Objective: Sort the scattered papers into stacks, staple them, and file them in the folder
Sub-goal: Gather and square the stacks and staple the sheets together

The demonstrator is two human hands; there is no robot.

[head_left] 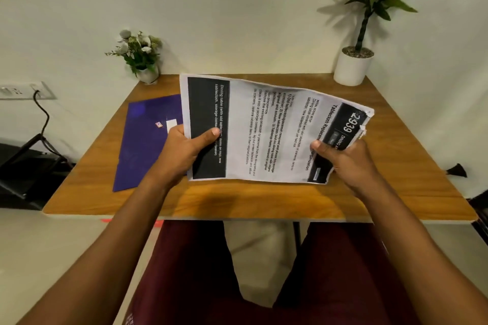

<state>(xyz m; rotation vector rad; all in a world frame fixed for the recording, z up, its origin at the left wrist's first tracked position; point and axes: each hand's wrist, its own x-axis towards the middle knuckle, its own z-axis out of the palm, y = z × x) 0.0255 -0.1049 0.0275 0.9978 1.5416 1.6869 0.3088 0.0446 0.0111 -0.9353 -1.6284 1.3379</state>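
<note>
The sheaf of papers (264, 129) is held up over the middle of the tabletop (264, 200), turned sideways. Its top page has a black band at the left end and a black block with the number 2939 at the right end. The far right corner of the sheaf looks ragged; whether a staple sits there cannot be told.

The left grip (182, 150) pinches the left end of the papers, with the thumb (211, 134) flat on the black band and the fingers curled behind the sheet. The right grip (343, 158) pinches the right end in the same way, its thumb on the printed face and the fingers hidden under the paper.

Left of the papers, partly covered by their left edge and by the left grip, a purple folder (145, 140) lies closed and flat on the tabletop. Beyond the papers' far left corner stands a small pot of white flowers (146, 71). Beyond their far right corner stands a tall green plant in a white pot (352, 66). Further left of the papers, off the tabletop, a wall socket (23, 90) has a black cable (43, 113) hanging from it.
</note>
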